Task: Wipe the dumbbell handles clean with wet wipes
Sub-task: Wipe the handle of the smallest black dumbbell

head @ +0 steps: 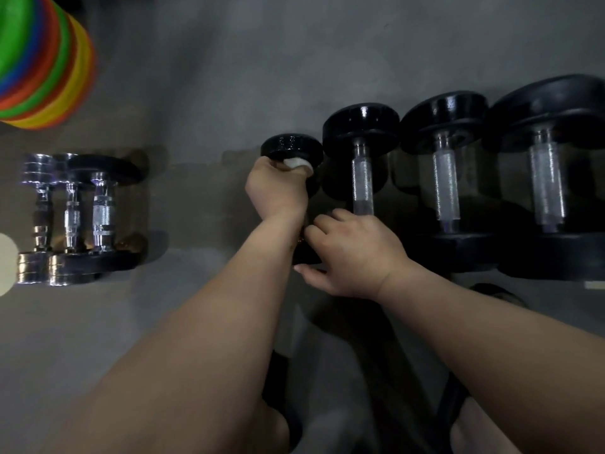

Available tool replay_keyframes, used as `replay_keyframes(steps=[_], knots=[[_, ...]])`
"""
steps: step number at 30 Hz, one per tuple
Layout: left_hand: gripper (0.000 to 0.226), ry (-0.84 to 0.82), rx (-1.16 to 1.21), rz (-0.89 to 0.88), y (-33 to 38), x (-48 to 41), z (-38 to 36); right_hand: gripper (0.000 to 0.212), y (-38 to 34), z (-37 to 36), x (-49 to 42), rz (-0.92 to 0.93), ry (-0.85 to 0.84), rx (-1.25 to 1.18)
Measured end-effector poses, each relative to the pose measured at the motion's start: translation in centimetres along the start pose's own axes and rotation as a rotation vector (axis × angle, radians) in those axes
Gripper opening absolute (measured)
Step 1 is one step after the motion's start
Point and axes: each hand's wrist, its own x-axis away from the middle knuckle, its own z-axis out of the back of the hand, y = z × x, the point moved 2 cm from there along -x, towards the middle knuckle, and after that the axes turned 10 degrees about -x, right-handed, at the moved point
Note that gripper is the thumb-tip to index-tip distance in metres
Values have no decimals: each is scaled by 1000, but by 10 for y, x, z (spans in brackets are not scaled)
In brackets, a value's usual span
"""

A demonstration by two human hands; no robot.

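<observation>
A small black dumbbell (291, 145) lies on the grey floor, its handle hidden under my left hand (278, 188). My left hand grips that handle with a white wet wipe (296, 163) wrapped round it, the wipe showing just below the far plate. My right hand (350, 253) holds the near end plate of the same dumbbell, fingers curled over its rim. To the right stand three larger black dumbbells (361, 165), (445, 178), (546, 178) with bare knurled metal handles.
Three small chrome dumbbells (72, 217) lie at the left. A stack of coloured discs (42, 63) fills the top left corner. A pale round object (6, 263) shows at the left edge. Grey floor (203, 93) spreads between the groups.
</observation>
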Motion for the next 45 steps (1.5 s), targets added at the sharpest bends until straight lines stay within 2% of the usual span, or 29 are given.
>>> replay_keyframes(steps=[6, 10, 13, 15, 17, 20, 25, 27, 30, 32, 34, 36, 39, 41, 45], knots=[[25, -110, 95, 17, -19, -12, 10, 43, 4, 5, 4, 4, 11, 53], [30, -304, 159, 95, -27, -20, 9, 39, 3, 6, 4, -3, -8, 35], [16, -522, 395, 219, -26, -16, 9, 38, 3, 5, 4, -11, -21, 17], [20, -664, 510, 252, -22, -13, 9, 38, 3, 5, 3, -13, -24, 18], [29, -754, 559, 262, -20, -10, 11, 38, 3, 5, 3, -10, -28, 16], [25, -829, 566, 247, -22, -8, 15, 39, 4, 6, 3, -3, -28, 27], [21, -770, 419, 141, -31, -6, 26, 40, 3, 6, 3, 6, -35, 38], [16, -688, 343, 106, -25, -2, 29, 40, 4, 6, 4, 4, -36, 42], [20, -557, 279, 58, -14, -2, 23, 40, 5, 6, 4, -8, -31, 44], [12, -502, 239, 15, -11, -2, 22, 39, 4, 5, 4, -6, -32, 32], [24, -436, 150, -15, -19, -4, 26, 40, 5, 5, 4, -2, -30, 28], [28, -440, 73, -53, -29, -2, 34, 40, 6, 5, 4, -1, -33, 24], [24, -544, -13, -83, -41, 6, 43, 41, 7, 5, 5, -6, -37, 20], [20, -532, -66, -112, -48, 7, 46, 41, 6, 5, 5, -10, -41, 20], [7, -280, -52, -121, -57, 4, 46, 41, 4, 5, 3, -4, -43, 26]])
